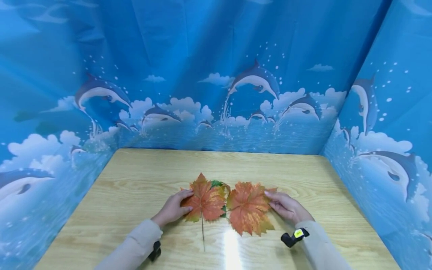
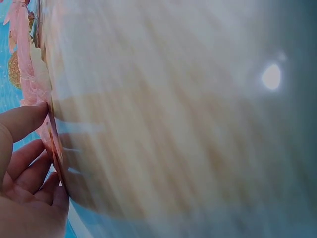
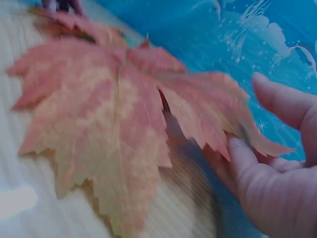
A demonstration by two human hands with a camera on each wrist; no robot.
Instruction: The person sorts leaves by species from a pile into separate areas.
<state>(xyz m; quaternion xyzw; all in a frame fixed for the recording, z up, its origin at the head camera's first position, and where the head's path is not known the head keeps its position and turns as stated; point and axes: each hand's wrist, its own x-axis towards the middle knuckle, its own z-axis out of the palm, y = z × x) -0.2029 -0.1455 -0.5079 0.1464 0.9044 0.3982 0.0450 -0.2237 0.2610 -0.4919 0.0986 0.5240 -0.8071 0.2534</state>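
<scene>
Two orange-red artificial maple leaves lie side by side on the table. My left hand [image 1: 173, 208] holds the left edge of the left maple leaf [image 1: 206, 200], whose thin dark stem points toward me. In the left wrist view the thumb [image 2: 29, 121] is on one side of that leaf and the fingers are on the other. At the outer lobe of the right maple leaf [image 1: 251, 210], my right hand [image 1: 288, 208] pinches the edge, which is slightly raised in the right wrist view. Green leaf parts [image 1: 216, 183] and a curved stem show between the two leaves.
The wood-grain table [image 1: 141, 168] reflects a bright light streak near its front. A blue dolphin-print curtain [image 1: 189, 75] encloses the back and both sides. Dark wrist cameras [image 1: 291, 238] are strapped at both sleeves.
</scene>
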